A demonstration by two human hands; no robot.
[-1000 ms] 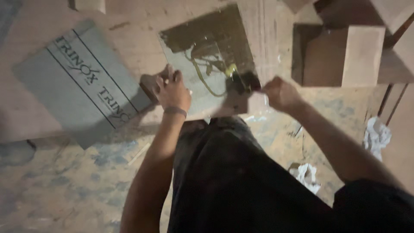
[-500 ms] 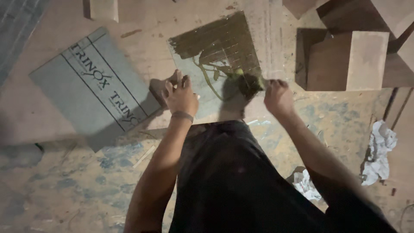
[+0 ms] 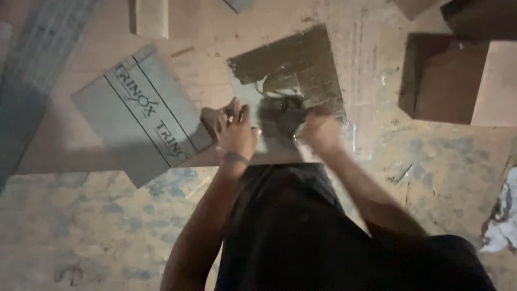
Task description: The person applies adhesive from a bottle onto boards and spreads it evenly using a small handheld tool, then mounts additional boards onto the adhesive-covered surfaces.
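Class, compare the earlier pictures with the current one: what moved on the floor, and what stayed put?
The right hand has drawn in leftward toward the left hand, and the dark tool now sits between them over the tile; its grip is too blurred to judge. The left hand stays pressed on the tile's edge. The grey box and cardboard boxes have not moved.

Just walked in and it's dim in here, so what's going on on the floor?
A person bends over a square tile lying flat on the floor. The left hand rests spread on the tile's near left edge. The right hand, blurred, is by a dark tool on the tile. A grey flat carton lies to the left.
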